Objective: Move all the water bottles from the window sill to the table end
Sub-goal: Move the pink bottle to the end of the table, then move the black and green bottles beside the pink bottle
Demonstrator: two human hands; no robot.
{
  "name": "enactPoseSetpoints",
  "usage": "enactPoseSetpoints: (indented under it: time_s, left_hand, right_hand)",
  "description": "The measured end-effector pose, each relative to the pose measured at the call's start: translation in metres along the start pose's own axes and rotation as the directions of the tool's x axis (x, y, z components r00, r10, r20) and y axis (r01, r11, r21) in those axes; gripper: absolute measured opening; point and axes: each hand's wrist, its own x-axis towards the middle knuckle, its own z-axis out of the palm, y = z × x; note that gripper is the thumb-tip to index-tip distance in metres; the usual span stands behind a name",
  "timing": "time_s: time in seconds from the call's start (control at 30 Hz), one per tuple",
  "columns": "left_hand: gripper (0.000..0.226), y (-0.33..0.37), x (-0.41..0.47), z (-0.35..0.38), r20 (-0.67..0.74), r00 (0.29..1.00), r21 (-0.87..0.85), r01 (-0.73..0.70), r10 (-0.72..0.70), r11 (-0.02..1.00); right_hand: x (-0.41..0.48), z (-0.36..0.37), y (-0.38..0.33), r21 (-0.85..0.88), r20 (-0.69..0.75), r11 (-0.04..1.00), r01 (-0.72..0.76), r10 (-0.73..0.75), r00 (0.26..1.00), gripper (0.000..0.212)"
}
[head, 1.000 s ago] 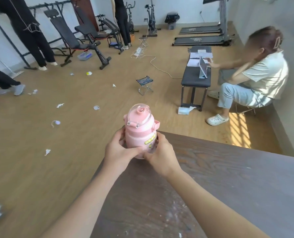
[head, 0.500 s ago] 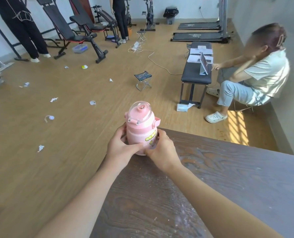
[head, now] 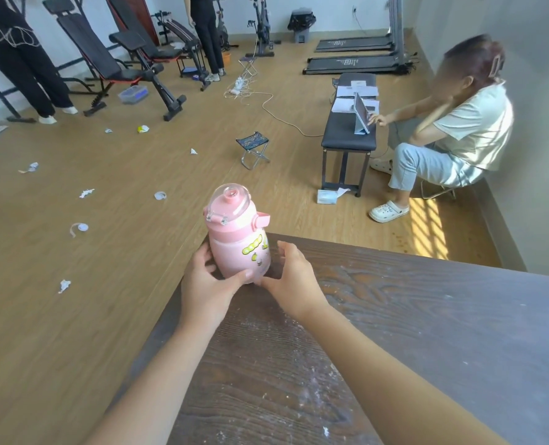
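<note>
A pink water bottle (head: 238,240) with a clear domed lid and yellow stickers stands upright on the far left corner of the dark wooden table (head: 411,322). My left hand (head: 205,284) cups its left side, thumb pressed across the lower front. My right hand (head: 294,281) is on its right; the fingers are spread and off the bottle, only the thumb is near its base. No window sill or other bottle is in view.
Past the table edge is a wood floor with scattered paper scraps (head: 84,193) and a small folding stool (head: 254,149). A seated person (head: 453,139) works at a black bench (head: 350,123) on the right. Gym benches (head: 116,62) and two standing people are at the back left.
The bottle has come down to rest on the table corner. My right hand has opened and its fingers have left the bottle. My left hand stays on it.
</note>
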Motion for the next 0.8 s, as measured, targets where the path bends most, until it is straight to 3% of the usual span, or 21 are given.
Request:
enactPoseSetpoints:
  time_s: [0.07,0.13,0.27,0.43,0.63,0.7,0.8]
  left_hand:
    - [0.071,-0.007,-0.021,0.012,-0.158,0.987,0.164,0.007,0.02,0.987]
    - [0.056,-0.012,-0.043,0.028,-0.176,0.983,0.253,-0.008,0.054,0.968]
    - [0.037,-0.004,-0.081,0.072,0.077,0.99,0.375,-0.14,0.119,0.917]
    - [0.037,0.034,-0.129,0.152,0.34,0.918,0.421,-0.341,0.203,0.841]
    - [0.043,0.074,-0.184,0.242,0.511,0.826,0.392,-0.47,0.237,0.791]
    - [0.043,0.11,-0.243,0.318,0.617,0.734,0.348,-0.578,0.284,0.738]
    - [0.042,0.122,-0.252,0.336,0.638,0.718,0.299,-0.564,0.278,0.769]
  right_hand:
    - [-0.014,-0.018,0.015,-0.011,-0.055,1.0,-0.013,0.013,0.998,0.079]
    - [-0.033,-0.042,0.03,-0.072,-0.107,0.997,-0.031,0.023,0.994,0.062]
    - [-0.078,-0.105,0.067,-0.259,-0.219,0.964,-0.066,0.008,0.976,0.044]
    - [-0.145,-0.195,0.119,-0.386,-0.329,0.902,-0.194,0.062,0.942,0.04]
    - [-0.211,-0.274,0.166,-0.384,-0.441,0.861,-0.333,0.145,0.886,0.038]
    - [-0.269,-0.341,0.202,-0.29,-0.554,0.849,-0.441,0.227,0.801,0.036]
    - [-0.28,-0.344,0.209,-0.246,-0.586,0.861,-0.445,0.233,0.776,0.033]
